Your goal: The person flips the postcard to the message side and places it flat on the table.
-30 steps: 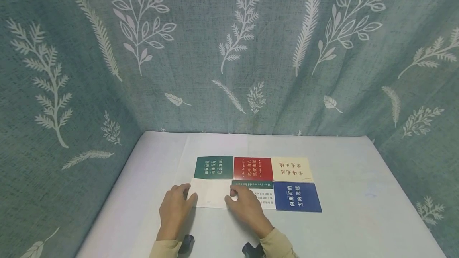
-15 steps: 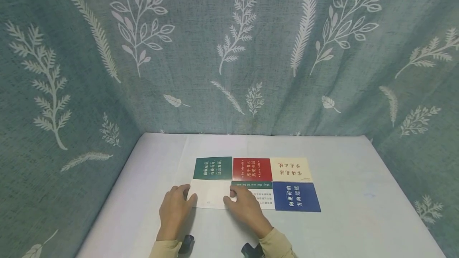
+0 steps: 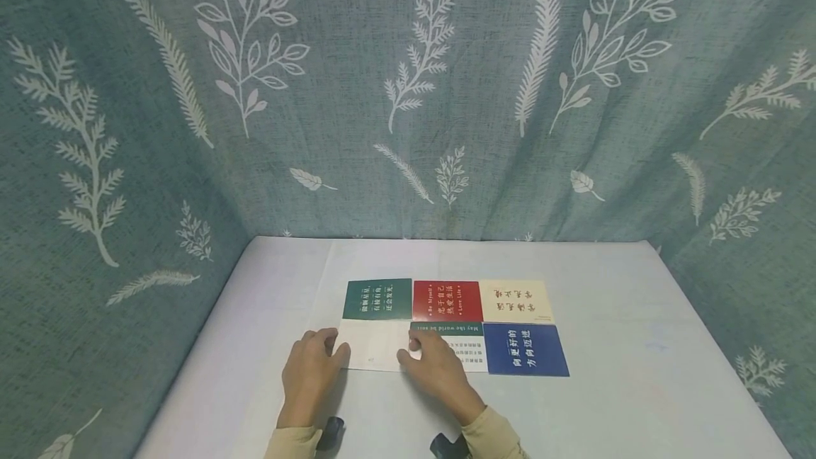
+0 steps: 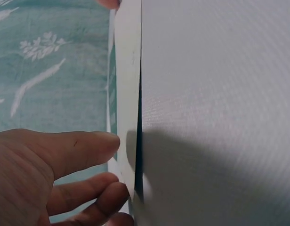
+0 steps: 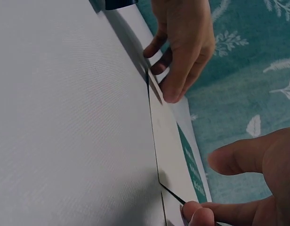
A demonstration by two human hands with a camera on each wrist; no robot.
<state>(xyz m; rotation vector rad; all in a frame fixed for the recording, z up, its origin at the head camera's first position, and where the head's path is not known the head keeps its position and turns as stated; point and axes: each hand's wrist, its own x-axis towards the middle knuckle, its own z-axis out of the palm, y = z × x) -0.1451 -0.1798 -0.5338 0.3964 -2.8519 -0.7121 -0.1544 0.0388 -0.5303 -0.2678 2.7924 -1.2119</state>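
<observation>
On the white counter (image 3: 618,324), leftmost in the near row, I have a blank, cream, rectangular paper card (image 3: 370,343). The left hand (image 3: 309,377), thumb and fingers loosely parted, touches its left edge. The right hand (image 3: 440,377), likewise loosely parted, sits at its right edge, over a green-and-white printed card (image 3: 470,355). A dark-green, white-lettered card (image 3: 377,299) lies directly behind the blank card.

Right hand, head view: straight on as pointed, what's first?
The right hand would likely meet the mostly blank white card first, then the white-lettered green card. Fingertip height is unclear; it might pass over.
</observation>
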